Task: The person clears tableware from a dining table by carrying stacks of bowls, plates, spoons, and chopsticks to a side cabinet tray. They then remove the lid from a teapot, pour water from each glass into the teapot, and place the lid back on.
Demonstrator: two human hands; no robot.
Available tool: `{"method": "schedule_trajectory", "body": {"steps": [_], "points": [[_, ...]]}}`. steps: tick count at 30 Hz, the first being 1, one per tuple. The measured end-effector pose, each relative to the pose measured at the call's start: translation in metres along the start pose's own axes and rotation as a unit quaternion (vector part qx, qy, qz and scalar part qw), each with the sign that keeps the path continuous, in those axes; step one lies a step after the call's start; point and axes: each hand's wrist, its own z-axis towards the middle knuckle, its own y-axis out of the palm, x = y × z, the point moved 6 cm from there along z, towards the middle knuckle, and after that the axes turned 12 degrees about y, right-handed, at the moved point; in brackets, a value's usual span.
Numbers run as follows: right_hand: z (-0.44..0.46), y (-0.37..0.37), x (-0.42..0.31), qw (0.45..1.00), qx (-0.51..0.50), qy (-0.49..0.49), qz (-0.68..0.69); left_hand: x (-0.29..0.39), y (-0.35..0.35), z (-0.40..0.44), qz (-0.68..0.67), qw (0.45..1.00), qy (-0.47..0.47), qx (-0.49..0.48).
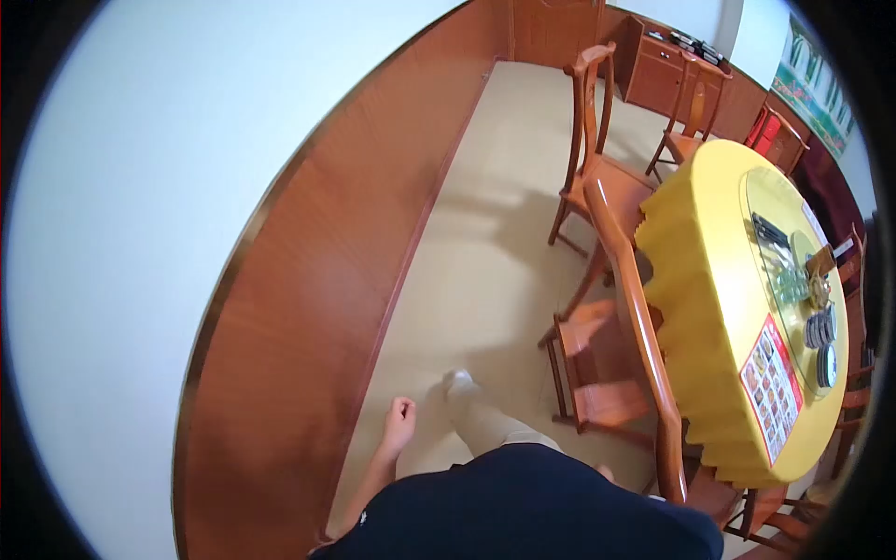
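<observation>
My left hand point(401, 426) hangs beside my body with its fingers curled in, and no object shows in it. It is over the pale floor, nearest to the wooden wall panelling point(308, 271) and apart from it. Of my right hand point(605, 472) only a small patch of skin shows past my dark shirt; its fingers are hidden. Close to that side stands a wooden chair point(644, 345) with a curved top rail. My leg in light trousers reaches forward, with a light shoe point(457, 378) on the floor.
A round table with a yellow cloth point(686, 252) fills the right side. On it are a glass turntable, a picture menu point(773, 387), stacked dishes point(821, 329) and glasses point(791, 285). More chairs point(590, 121) surround it. A wooden cabinet point(653, 75) and door point(557, 33) stand at the back.
</observation>
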Motion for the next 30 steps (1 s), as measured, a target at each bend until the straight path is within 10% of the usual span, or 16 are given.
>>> {"method": "schedule_trajectory", "body": {"steps": [6,9,10,15,23,24,26,30], "points": [[0.051,-0.101,-0.143,0.995,0.016,-0.012,0.094,-0.086,-0.044,0.148,0.209,0.92,-0.121,-0.309],[0.057,-0.177,-0.219,0.988,0.04,-0.037,0.144,-0.081,-0.098,0.205,0.304,0.902,-0.186,-0.243],[0.063,-0.202,-0.248,0.985,0.045,-0.046,0.162,0.017,-0.106,0.222,0.236,0.914,-0.247,-0.218],[0.122,-0.3,-0.388,0.969,0.049,-0.071,0.231,-0.151,-0.118,0.336,0.028,0.912,-0.402,-0.072],[0.315,-0.374,-0.551,0.956,0.025,0.026,0.292,-0.097,-0.033,0.734,-0.026,0.936,-0.298,-0.185],[0.255,-0.454,-0.576,0.947,0.175,-0.019,0.269,-0.072,-0.017,0.802,-0.055,0.942,-0.273,-0.186],[0.234,-0.541,-0.598,0.926,0.142,0.002,0.349,-0.017,0.017,0.932,-0.065,0.956,-0.205,-0.202],[0.278,-0.594,-0.606,0.713,0.049,0.09,0.694,0.127,0.104,1.148,-0.005,0.976,-0.077,-0.203]]}}
